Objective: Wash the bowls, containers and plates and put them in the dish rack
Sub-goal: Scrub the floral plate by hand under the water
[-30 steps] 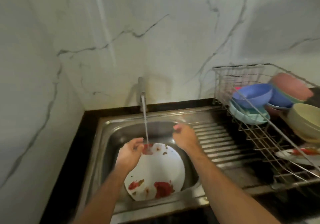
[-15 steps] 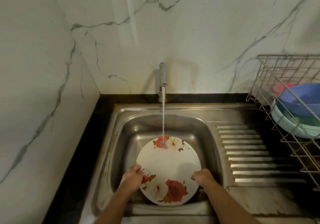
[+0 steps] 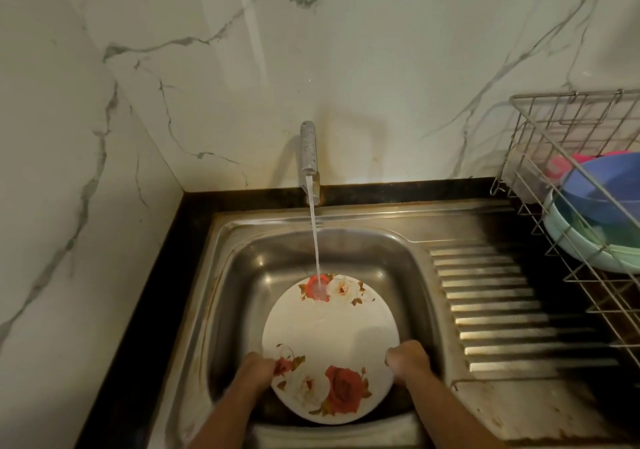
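- Left hand (image 3: 258,370) clamped on the near-left rim of the plate (image 3: 330,337), fingers curled over the edge beside the rose print.
- Right hand (image 3: 408,358) gripping the near-right rim, knuckles up, fingers folded around the edge.
- Plate held inside the sink (image 3: 242,275), tilted with its far edge lower and toward the tap (image 3: 309,150), flowered face up.
- Water (image 3: 315,240) landing on the far rose pattern only; best to turn the plate by the rim so the stream sweeps the whole face, then flip for the underside.
- Worth keeping a firm two-sided hold: probably slippery when wet, and hard steel just below.
- Worth keeping the tilt, so runoff drains away from the wrists.
- Ribbed draining board (image 3: 495,310) just right of the basin, between sink and dish rack (image 3: 561,116).
- Rack already holding a blue bowl (image 3: 609,188) nested over a pale green bowl (image 3: 581,251), something pink behind; free slots not visible from here.
- Rack's wire wall near the likely path; lifting the plate over it probably needed.
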